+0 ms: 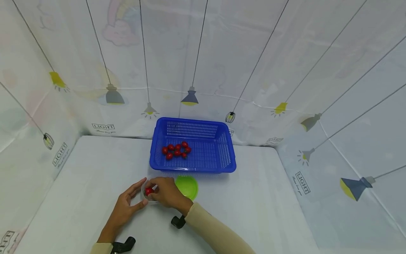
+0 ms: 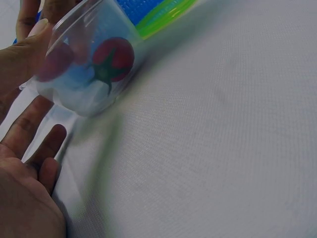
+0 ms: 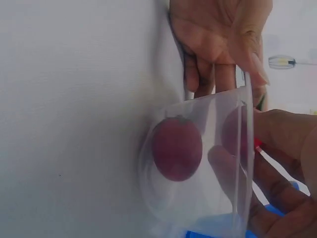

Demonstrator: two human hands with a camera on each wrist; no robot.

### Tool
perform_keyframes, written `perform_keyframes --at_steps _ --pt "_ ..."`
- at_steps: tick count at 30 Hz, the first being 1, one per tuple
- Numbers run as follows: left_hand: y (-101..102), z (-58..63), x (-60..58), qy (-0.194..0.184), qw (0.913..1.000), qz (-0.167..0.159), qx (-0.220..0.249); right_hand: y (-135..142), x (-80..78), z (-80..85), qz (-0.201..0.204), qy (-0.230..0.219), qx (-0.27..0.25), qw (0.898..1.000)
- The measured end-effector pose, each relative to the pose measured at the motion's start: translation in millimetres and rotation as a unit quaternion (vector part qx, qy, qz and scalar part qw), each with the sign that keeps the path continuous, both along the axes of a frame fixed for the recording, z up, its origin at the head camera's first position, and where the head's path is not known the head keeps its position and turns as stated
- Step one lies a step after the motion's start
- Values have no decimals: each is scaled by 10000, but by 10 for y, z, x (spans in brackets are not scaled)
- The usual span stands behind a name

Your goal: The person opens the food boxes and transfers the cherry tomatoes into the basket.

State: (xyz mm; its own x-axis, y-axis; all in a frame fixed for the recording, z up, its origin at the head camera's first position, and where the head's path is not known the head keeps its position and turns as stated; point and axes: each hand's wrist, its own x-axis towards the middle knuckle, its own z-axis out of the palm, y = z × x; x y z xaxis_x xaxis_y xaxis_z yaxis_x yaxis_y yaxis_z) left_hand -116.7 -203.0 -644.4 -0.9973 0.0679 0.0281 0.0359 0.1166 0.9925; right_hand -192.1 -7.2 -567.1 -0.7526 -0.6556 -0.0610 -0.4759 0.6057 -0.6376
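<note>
A clear plastic container point(image 1: 153, 202) stands on the table, its rim between the thumb and fingers of my left hand point(image 1: 125, 208), which holds it from the left. My right hand point(image 1: 169, 192) reaches into its mouth and pinches a cherry tomato point(image 3: 234, 130) near the rim. Lower in the container, another cherry tomato point(image 3: 177, 151) shows through the wall, its green stem end point(image 2: 105, 69) plain in the left wrist view. Beside the right hand lies a bright green round lid point(image 1: 188, 187), partly covered by that hand and wrist.
Behind the container stands a blue plastic basket point(image 1: 193, 171) with several cherry tomatoes point(image 1: 177, 152) in its left part. White cloth point(image 1: 253, 204) covers the table. Printed curtains point(image 1: 203, 63) close off the back and sides.
</note>
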Motion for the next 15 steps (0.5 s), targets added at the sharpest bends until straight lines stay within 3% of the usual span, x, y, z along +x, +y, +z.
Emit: perform_keyframes --at_steps 8,15 --pt "1 5 5 -131 9999 76 8 87 28 87 105 474 -556 9973" --pt "23 25 2 -152 9998 109 29 188 1 167 81 278 -791 9964"
